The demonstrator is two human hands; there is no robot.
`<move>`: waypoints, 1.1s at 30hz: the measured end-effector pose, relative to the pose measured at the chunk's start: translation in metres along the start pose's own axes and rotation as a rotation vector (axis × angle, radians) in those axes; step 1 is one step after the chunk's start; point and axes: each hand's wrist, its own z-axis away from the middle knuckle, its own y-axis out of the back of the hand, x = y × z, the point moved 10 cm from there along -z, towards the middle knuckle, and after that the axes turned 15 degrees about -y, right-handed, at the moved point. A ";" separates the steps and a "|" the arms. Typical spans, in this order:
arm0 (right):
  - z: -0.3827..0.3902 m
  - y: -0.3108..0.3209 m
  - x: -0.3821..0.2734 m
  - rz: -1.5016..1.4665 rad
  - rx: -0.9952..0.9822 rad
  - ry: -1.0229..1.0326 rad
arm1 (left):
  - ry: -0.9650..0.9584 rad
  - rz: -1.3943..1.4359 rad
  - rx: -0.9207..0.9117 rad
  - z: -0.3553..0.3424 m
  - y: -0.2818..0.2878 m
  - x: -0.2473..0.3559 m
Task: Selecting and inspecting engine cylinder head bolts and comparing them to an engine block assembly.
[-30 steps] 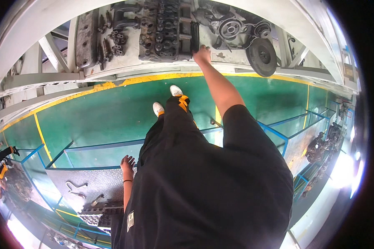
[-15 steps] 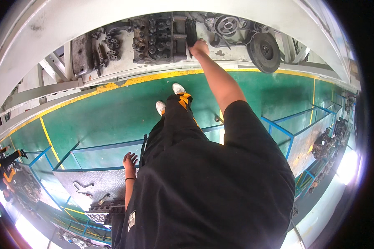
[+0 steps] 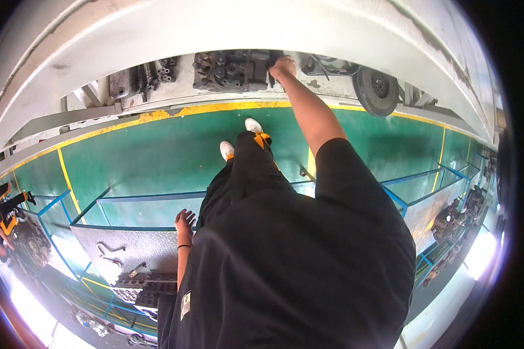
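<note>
My right hand (image 3: 281, 66) reaches to the white bench (image 3: 314, 93), its fingers curled on a bundle of thin black rods (image 3: 272, 81) beside a dark engine cylinder head (image 3: 220, 72). To the right are a metal housing (image 3: 326, 67), partly hidden by a white beam, and a round flywheel-like wheel (image 3: 377, 88). Small valve-train parts (image 3: 166, 72) and an oblong cover (image 3: 122, 84) lie left. My left hand (image 3: 185, 220) hangs with fingers apart beside a blue-edged tread-plate stand (image 3: 110, 235), holding nothing.
A white frame beam (image 3: 244, 23) arches overhead. Green floor (image 3: 157, 151) with yellow lines lies around my feet. Blue-framed stands with engine parts (image 3: 448, 218) are at right. Another person (image 3: 6, 221) in black and orange is beside a stand at far left.
The white beam now hides more of the bench parts as my view has shifted. My right hand remains at the rods; my left hand still hangs in about the same place.
</note>
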 end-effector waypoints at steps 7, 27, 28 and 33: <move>-0.011 -0.015 -0.023 0.165 0.018 0.301 | 0.007 0.088 0.053 0.021 -0.018 -0.007; -0.033 -0.035 -0.027 0.231 -0.053 0.443 | 0.055 0.354 0.253 0.079 -0.081 -0.072; -0.032 -0.031 -0.029 0.239 -0.051 0.452 | 0.077 0.371 0.259 0.082 -0.087 -0.077; -0.038 -0.043 -0.018 0.234 -0.307 0.236 | 0.078 0.393 0.234 0.087 -0.109 -0.086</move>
